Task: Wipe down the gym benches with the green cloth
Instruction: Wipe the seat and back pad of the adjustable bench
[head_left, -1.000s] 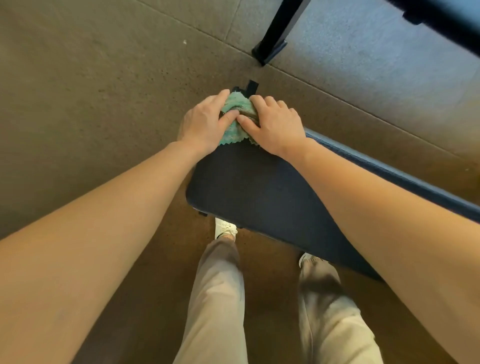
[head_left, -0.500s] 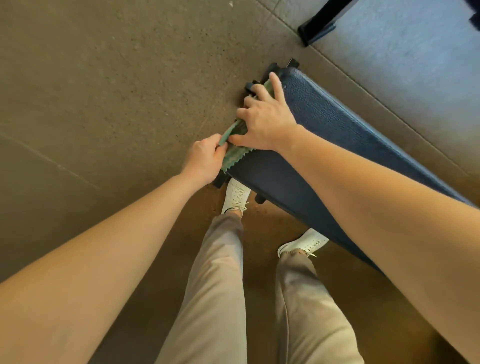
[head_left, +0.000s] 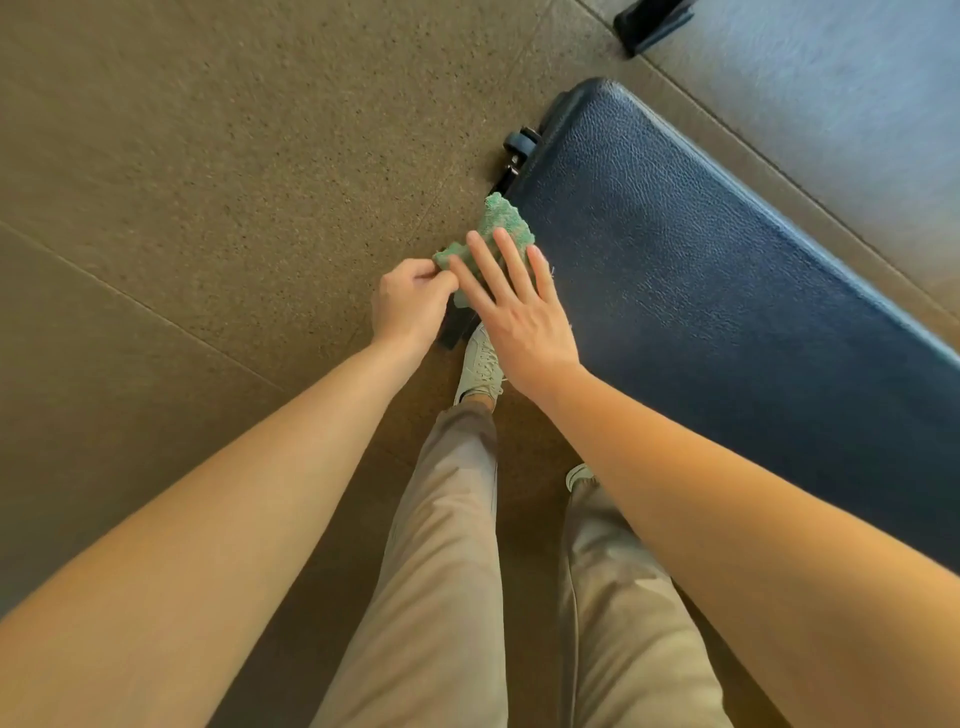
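Note:
The green cloth (head_left: 500, 222) is bunched at the near left edge of the dark blue padded bench (head_left: 701, 270), which runs diagonally from the upper middle to the right edge. My left hand (head_left: 410, 306) pinches the cloth's left corner just off the bench's edge. My right hand (head_left: 519, 306) lies flat over the cloth with its fingers spread and straight. Much of the cloth is hidden under my right fingers.
A small black wheel (head_left: 521, 143) and frame parts stick out at the bench's far left corner. A black equipment foot (head_left: 652, 23) stands on the floor at the top. My legs and pale shoes (head_left: 480, 364) are close beside the bench on speckled rubber flooring.
My right hand has slid back from the bench's far end toward me and flattened, fingers now spread. The cloth came along the edge with it. My left hand still pinches its corner.

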